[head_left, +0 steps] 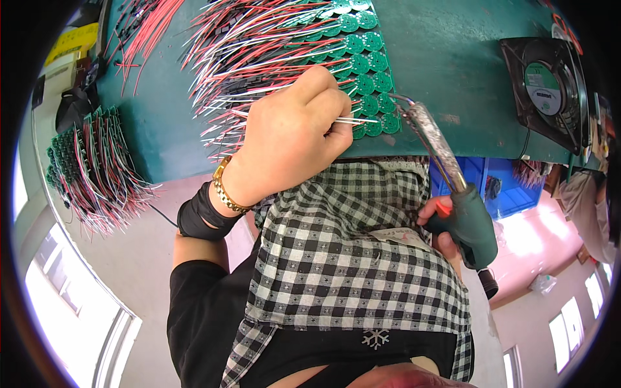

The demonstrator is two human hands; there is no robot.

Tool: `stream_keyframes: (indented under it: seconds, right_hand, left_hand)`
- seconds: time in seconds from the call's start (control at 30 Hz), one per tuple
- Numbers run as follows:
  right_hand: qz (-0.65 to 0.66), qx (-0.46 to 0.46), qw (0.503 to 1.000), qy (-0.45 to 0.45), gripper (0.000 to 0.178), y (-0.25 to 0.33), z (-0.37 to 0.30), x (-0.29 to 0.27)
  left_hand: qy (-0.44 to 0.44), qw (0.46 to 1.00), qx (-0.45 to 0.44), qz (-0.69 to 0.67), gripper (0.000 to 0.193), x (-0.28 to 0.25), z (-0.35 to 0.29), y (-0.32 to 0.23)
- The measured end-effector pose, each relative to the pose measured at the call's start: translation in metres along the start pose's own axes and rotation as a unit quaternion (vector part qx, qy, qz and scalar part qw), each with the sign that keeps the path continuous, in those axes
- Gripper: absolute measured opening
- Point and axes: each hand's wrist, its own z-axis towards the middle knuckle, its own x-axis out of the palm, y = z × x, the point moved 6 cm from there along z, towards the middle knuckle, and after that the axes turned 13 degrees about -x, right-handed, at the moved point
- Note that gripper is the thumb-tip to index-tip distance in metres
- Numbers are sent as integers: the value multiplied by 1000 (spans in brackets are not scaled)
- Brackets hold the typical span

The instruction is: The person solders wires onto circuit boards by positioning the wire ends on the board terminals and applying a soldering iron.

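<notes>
My left hand (294, 132), wearing a gold bracelet and a black wrist band, is closed in a pinch on thin white wires (357, 121). Their ends reach over the near edge of a panel of small round green circuit boards (372, 61). Many red, white and black wires (249, 45) spread leftward from the panel. On the right, my right hand (440, 229) grips a soldering gun (475, 226) with a dark green pistol handle and a red trigger. Its bent tip is close to the panel's right edge; contact cannot be made out. Most right-hand fingers are hidden behind the handle.
A black fan (546, 94) stands at the right end of the green table (446, 45). Loose red wires (152, 29) lie at the far left. Another wired board stack (97, 168) sits at the left edge. Blue bins (511, 187) are below the table. A person (585, 207) is at far right.
</notes>
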Motion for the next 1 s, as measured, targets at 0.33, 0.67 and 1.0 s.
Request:
stream_keyframes:
  seconds: [0.33, 0.67, 1.0]
  right_hand:
    - [-16, -46, 999, 17, 34, -2, -1, -1]
    - [5, 155, 988, -4, 32, -14, -18, -2]
    - [169, 480, 861, -6, 38, -20, -24, -15]
  left_hand:
    - [34, 999, 23, 0, 20, -2, -2, -2]
    - [64, 994, 67, -52, 44, -11, -21, -23]
    - [-7, 997, 35, -71, 24, -3, -24, -15]
